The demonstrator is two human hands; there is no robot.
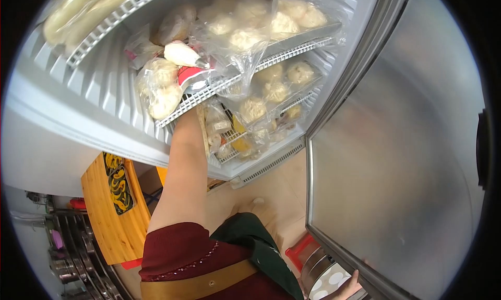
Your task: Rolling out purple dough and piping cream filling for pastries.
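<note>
My left forearm (189, 169) reaches into an upright fridge, below a white wire shelf (229, 83). The left hand is hidden under that shelf. On the shelf lie clear bags of pale, round dough pieces (166, 88), a filled piping bag (182, 54) with a metal tip, and a red and white packet (190, 78). More bagged pale dough pieces (253, 108) sit on the shelf beneath, past my wrist. At the lower right, my right hand (347, 288) is closed at the edge of the open, fogged glass door (391, 159); the picture's edge cuts part of it off.
A wooden table (107, 211) stands at the left, bearing dark trays of yellow curved pieces (121, 190). Metal pans (65, 271) crowd a rack at the lower left. A red stool (300, 248) and a white-dotted item (330, 280) are below the door.
</note>
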